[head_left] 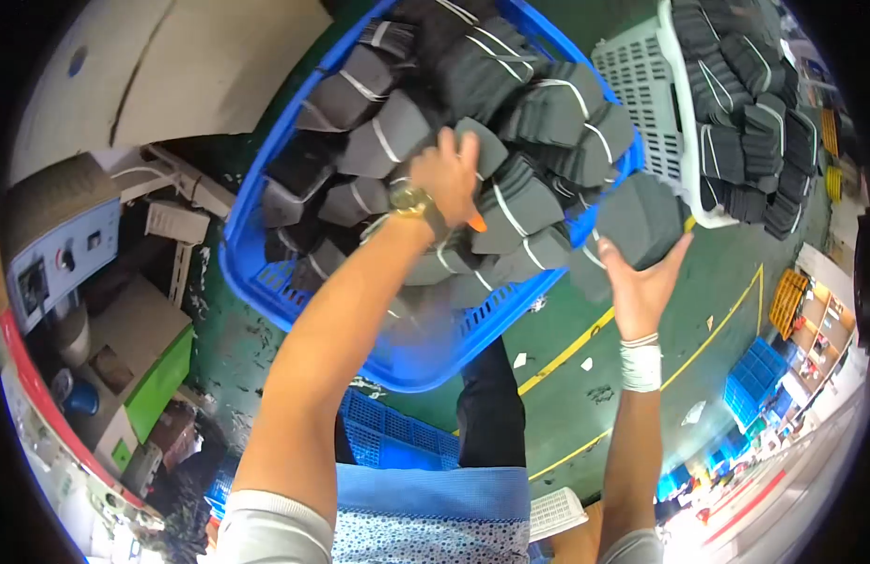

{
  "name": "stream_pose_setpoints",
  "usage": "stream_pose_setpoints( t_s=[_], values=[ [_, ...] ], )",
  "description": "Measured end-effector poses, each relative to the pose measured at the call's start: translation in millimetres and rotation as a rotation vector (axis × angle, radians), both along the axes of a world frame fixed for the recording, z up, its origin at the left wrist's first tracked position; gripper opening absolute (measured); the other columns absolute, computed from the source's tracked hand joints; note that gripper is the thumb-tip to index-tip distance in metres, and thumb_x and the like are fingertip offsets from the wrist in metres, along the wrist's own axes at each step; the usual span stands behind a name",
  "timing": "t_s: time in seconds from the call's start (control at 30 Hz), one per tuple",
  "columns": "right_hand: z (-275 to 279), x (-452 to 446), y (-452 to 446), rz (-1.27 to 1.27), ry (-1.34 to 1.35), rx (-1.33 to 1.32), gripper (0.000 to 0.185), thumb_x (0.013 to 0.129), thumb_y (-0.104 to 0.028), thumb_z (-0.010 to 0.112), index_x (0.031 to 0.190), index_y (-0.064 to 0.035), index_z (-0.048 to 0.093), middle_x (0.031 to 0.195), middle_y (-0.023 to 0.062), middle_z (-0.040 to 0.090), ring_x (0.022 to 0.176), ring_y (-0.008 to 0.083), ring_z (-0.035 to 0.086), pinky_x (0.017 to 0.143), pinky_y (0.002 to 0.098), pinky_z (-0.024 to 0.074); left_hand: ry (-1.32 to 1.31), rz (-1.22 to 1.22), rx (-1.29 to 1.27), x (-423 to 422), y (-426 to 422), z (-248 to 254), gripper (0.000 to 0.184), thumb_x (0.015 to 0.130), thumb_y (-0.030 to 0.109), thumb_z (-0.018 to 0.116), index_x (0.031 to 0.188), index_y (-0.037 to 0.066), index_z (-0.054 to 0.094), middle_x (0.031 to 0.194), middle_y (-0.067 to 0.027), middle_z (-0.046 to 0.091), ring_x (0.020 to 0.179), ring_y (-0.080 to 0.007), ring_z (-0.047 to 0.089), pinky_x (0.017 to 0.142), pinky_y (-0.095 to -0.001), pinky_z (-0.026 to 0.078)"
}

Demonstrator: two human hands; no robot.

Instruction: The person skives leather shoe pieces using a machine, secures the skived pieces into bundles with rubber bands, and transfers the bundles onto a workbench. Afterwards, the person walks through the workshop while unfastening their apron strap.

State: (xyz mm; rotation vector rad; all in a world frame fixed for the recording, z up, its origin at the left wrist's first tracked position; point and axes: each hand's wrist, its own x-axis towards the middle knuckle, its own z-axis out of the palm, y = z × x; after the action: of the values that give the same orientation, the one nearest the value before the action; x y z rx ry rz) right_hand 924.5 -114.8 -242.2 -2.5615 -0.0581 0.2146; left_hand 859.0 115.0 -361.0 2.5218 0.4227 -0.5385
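A large blue basket (397, 367) holds several bundles of dark grey pieces tied with white bands. Over the middle of the basket is my left hand (444, 179), its fingers bent against a grey bundle (479, 148); an orange item (477, 223) shows at its lower edge. A watch is on that wrist. To the right, past the basket's rim, my right hand (639, 287) grips a dark grey stack (639, 221) between thumb and fingers. A white band circles the right wrist.
At the upper right a white basket (674, 103) is filled with similar tied bundles. A machine with a control panel (63, 258) stands at the left. Blue crates (754, 381) lie on the green floor (585, 376) at the right.
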Motion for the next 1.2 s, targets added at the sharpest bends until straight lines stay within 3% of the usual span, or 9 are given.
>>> stream_pose_setpoints(
  t_s=[0.1,0.27,0.63,0.7,0.87,0.93,1.03,1.1,1.2],
  values=[
    [-43.3,-14.9,-16.8,-0.063,0.042,-0.319,0.113,0.065,-0.036,0.079,0.136,0.0187,0.011,0.140,0.0338,0.027,0.131,0.0371,0.032,0.109,0.0367,0.0260,-0.065,0.068,-0.125,4.4,4.3,-16.2,0.117,0.039,0.031,0.091,0.129,0.000,0.024,0.117,-0.0285,0.049,0.090,-0.0451,0.059,0.080,-0.0472,0.050],
    [-62.6,-29.6,31.4,-0.126,0.242,-0.384,0.113,0.058,-0.038,0.078,0.138,0.0109,0.015,0.124,0.0296,0.042,0.114,0.0422,0.044,0.098,0.0428,0.0376,-0.057,0.168,-0.231,-29.1,12.6,-4.3,0.106,0.056,0.018,0.075,0.141,-0.002,0.014,0.114,-0.0290,0.054,0.102,-0.0434,0.055,0.086,-0.0439,0.047],
    [-5.5,-160.1,12.9,0.017,0.567,0.500,0.111,0.060,-0.018,0.077,0.142,0.0082,0.006,0.141,0.0250,0.023,0.133,0.0316,0.025,0.110,0.0392,0.0203,-0.035,0.567,-0.391,-193.3,-2.6,133.0,0.079,0.062,0.015,0.075,0.129,-0.001,0.035,0.112,-0.0221,0.056,0.102,-0.0338,0.058,0.089,-0.0386,0.045],
    [6.6,-169.9,29.0,0.268,0.567,0.381,0.115,0.057,-0.022,0.078,0.141,0.0087,0.006,0.140,0.0263,0.024,0.132,0.0357,0.025,0.111,0.0404,0.0195,-0.057,0.743,-0.512,-248.2,-8.1,142.3,0.082,0.060,0.015,0.083,0.124,0.001,0.034,0.116,-0.0165,0.054,0.106,-0.0255,0.054,0.091,-0.0388,0.044],
    [-81.5,-207.4,53.8,0.284,0.677,0.321,0.124,0.057,-0.035,0.085,0.142,0.0074,0.006,0.145,0.0270,0.020,0.135,0.0369,0.023,0.111,0.0410,0.0191,0.125,1.139,-0.883,-289.5,42.8,82.2,0.081,0.064,0.011,0.084,0.128,0.004,0.034,0.120,-0.0109,0.052,0.111,-0.0231,0.051,0.094,-0.0364,0.044],
    [-136.3,-203.8,52.2,0.174,0.683,0.276,0.106,0.067,-0.022,0.079,0.142,0.0073,0.010,0.141,0.0247,0.030,0.130,0.0303,0.034,0.107,0.0353,0.0288,0.158,0.971,-0.785,-294.4,60.5,23.6,0.085,0.061,0.017,0.086,0.125,0.001,0.035,0.115,-0.0114,0.056,0.106,-0.0232,0.054,0.088,-0.0345,0.047],
    [-154.2,-193.1,55.7,-0.005,1.108,0.651,0.091,0.071,-0.017,0.074,0.141,0.0032,0.019,0.127,0.0182,0.047,0.114,0.0282,0.050,0.098,0.0351,0.0401,0.207,0.872,-0.716,-255.1,75.6,6.0,0.088,0.058,0.024,0.086,0.125,-0.002,0.036,0.117,-0.0125,0.055,0.105,-0.0235,0.055,0.089,-0.0330,0.046],
    [-159.0,-204.3,54.3,-0.144,1.228,0.743,0.086,0.070,-0.016,0.074,0.138,0.0014,0.025,0.125,0.0158,0.049,0.113,0.0265,0.050,0.096,0.0350,0.0408,0.044,0.951,-1.044,-283.2,74.1,-52.5,0.084,0.062,0.021,0.083,0.128,-0.001,0.036,0.119,-0.0122,0.054,0.106,-0.0223,0.055,0.092,-0.0324,0.044],
    [-135.4,-223.5,62.8,-0.341,1.227,0.756,0.072,0.069,-0.011,0.074,0.131,-0.0032,0.040,0.117,0.0105,0.055,0.109,0.0224,0.053,0.093,0.0341,0.0428,0.048,1.125,-0.985,-277.6,72.4,7.6,0.076,0.064,0.007,0.078,0.128,0.000,0.038,0.118,-0.0113,0.055,0.108,-0.0230,0.054,0.094,-0.0345,0.043]
  ],
)
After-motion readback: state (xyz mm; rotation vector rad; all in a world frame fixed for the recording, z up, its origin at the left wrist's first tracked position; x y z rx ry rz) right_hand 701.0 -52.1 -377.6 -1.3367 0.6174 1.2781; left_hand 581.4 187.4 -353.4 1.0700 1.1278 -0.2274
